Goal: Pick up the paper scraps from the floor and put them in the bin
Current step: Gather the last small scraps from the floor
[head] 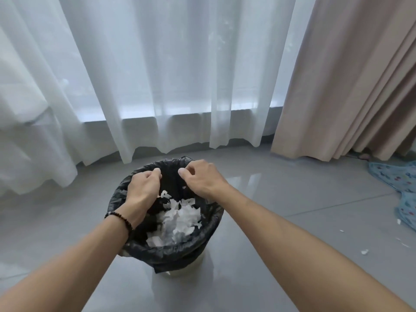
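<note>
Both hands hang over the round bin with black plastic liner (209,226): the left hand (144,188) and right hand (202,179) have curled fingers; whether they pinch anything I cannot tell. White torn paper scraps (180,219) lie below them (dropping step, I judge). Next, small white scraps on the grey floor (364,251), far right of the right hand, need collecting.

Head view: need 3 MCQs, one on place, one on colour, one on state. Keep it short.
1. Where do loose white paper scraps lie on the grey tiled floor?
A. right of the bin
B. under the white sheer curtain
C. left of the bin

2. What colour is the plastic bag lining the round bin?
A. blue
B. black
C. white

3. What is the state of the bin?
A. empty
B. tipped over
C. upright, holding torn white paper

Answers: 1 A, small bits show at the right edge; 2 B, the liner folds black over the rim; 3 C, scraps pile inside beneath both hands.
</note>
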Motion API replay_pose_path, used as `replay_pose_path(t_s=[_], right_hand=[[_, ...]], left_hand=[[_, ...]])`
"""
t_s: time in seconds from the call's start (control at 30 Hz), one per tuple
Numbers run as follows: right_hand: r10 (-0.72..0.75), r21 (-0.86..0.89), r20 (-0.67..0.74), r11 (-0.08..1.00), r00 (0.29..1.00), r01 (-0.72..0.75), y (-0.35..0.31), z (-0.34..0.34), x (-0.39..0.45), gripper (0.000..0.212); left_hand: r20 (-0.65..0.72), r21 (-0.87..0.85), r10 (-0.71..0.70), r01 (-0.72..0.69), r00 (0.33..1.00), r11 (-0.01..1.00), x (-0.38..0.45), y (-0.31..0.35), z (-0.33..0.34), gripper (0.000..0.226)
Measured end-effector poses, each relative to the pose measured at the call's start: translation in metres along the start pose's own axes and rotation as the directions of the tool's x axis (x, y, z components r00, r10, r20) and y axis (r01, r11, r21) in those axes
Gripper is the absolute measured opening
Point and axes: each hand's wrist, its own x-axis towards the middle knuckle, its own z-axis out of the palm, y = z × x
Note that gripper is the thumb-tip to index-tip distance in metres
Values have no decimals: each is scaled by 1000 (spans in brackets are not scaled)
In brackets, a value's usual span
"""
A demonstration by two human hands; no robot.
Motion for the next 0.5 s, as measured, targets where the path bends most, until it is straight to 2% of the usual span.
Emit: replay_pose_path(t_s=[0.13, 0.23, 0.3, 0.4, 0.5], right_hand=[[-122, -4, 32, 992, 992, 123, 17, -18, -13, 36], [-195, -55, 67, 979, 979, 198, 40, -41, -32, 34], [-232, -160, 84, 957, 969, 243, 68, -60, -49, 38], [-221, -346, 81, 908, 972, 236, 129, -95, -84, 47], [-161, -529, 90, 828, 983, 184, 210, -127, -123, 46]], left_hand=[[67, 270, 175, -187, 982, 945, -27, 9, 2, 37], [183, 427, 325, -373, 928, 824, -49, 21, 18, 36], [267, 501, 393, -475, 880, 723, -63, 32, 38, 46], [418, 580, 462, -621, 782, 526, -91, 52, 88, 51], [595, 545, 514, -780, 619, 309, -125, 67, 158, 53]])
